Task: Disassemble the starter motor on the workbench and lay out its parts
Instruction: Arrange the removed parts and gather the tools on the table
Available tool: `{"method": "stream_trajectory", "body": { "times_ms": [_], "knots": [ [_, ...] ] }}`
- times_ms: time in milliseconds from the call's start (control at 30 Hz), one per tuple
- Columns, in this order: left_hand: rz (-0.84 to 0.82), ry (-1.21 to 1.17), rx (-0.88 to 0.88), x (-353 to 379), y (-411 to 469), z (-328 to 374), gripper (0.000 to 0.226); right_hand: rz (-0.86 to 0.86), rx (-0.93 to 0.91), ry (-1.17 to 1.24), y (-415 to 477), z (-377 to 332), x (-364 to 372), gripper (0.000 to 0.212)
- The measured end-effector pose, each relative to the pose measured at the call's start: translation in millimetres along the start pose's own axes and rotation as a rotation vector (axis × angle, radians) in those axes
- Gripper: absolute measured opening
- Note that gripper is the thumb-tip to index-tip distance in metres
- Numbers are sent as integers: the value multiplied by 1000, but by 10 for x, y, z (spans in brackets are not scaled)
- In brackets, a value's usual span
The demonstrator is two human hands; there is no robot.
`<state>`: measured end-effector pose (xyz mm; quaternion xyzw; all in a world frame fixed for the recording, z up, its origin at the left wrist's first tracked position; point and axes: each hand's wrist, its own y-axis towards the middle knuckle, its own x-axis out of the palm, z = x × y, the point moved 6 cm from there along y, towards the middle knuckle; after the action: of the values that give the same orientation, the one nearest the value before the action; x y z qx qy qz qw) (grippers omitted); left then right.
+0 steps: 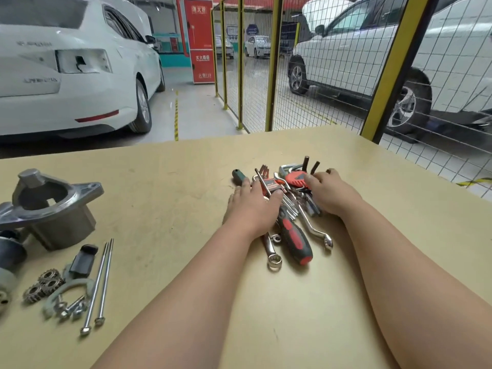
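While the housing (53,209), gears (44,284) and long bolts (99,283) lie set out at the left of the bench (165,209), both hands are well apart from them, in the tool pile (291,207) mid-bench. The left hand (253,203) lies palm down on the pile, fingers nearly straight, thumb against a red hex-key holder (271,186). The right hand (330,194) curls over an orange holder (294,181); whether it grips it I cannot tell. A screwdriver (295,241) and a wrench (274,258) stick out toward the person.

I judge the strip-down far along, and this step to be choosing or gathering tools. More of the motor (8,251) sits cut off at the left edge, so the next move likely calls for lifting one tool clear of the tangle without dragging the others.

The red cabinet (202,41) carries white Chinese characters, too soft to read surely. The tail lettering on the car (66,75) is blurred, and the holders' print is too small.
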<state>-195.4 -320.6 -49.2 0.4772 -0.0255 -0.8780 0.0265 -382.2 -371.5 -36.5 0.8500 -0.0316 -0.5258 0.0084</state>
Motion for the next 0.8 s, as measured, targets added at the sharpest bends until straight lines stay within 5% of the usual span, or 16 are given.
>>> {"method": "stream_trajectory", "body": {
  "times_ms": [233, 367, 433, 667, 800],
  "knots": [
    [41, -54, 8, -42, -40, -32, 67, 139, -163, -68, -290, -296, -260, 38],
    [83, -131, 17, -90, -99, -37, 60, -90, -367, -15, -636, -497, -269, 30],
    [109, -149, 26, -118, -129, -28, 58, -191, -364, -75, -708, -507, -224, 27],
    [128, -188, 61, -160, -171, -32, 50, -157, -354, -196, -688, -523, -210, 10],
    [116, -204, 61, -161, -196, -36, 47, 2, -326, 48, -679, -457, -417, 18]
  ]
}}
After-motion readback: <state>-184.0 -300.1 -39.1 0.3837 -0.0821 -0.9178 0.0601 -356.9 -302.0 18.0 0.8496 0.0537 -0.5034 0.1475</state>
